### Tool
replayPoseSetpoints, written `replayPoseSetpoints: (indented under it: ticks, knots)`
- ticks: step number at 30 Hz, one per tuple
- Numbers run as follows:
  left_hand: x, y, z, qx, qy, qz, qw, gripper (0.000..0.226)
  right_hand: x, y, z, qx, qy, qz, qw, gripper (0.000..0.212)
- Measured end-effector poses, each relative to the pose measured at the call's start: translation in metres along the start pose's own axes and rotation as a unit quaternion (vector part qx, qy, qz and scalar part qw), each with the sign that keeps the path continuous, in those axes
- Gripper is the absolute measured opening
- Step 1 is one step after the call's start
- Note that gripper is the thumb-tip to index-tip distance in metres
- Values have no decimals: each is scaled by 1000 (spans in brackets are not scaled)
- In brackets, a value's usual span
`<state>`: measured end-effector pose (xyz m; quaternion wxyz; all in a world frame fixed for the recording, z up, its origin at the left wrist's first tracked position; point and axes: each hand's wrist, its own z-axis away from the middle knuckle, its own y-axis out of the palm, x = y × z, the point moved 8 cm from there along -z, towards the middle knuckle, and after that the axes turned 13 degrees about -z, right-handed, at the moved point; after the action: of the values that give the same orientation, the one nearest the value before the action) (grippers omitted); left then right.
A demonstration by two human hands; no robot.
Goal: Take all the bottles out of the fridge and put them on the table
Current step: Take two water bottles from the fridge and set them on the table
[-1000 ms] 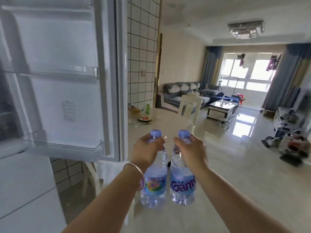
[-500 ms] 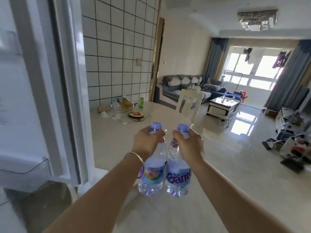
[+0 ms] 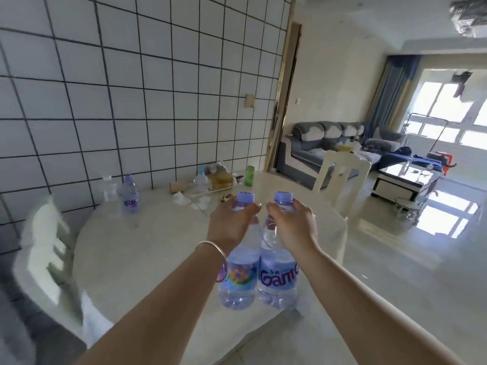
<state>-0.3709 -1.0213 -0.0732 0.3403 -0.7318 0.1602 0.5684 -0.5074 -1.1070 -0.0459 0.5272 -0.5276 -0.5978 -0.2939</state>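
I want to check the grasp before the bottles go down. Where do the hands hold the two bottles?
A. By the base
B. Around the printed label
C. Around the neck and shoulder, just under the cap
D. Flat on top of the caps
C: the left hand and right hand each wrap the upper part of a bottle, caps showing above the fingers, labels and bases uncovered below.

A single head-worn wide-angle view looks forward and down across the pale round marble table, close, toward the white-tiled, dark-grouted wall.
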Motion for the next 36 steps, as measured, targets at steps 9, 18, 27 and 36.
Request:
replayPoseSetpoints:
  ticks: [9,18,27,36]
  knots:
    - [40,-16,-168,-124,-28,-51,991,6,-26,118,-183,125,-22,-30,992,22]
    - [95,-72,-280,-232,-87,-53,967,6,-64,267,-286,241,-16,-38,970,17]
    - [183,-148,-402,-313,-125,-101,936,11,-119,437,-333,303,60,-43,950,24]
    - [291,-197,-516,-324,-121,-132,929,22,-181,588,-386,299,71,-52,950,29]
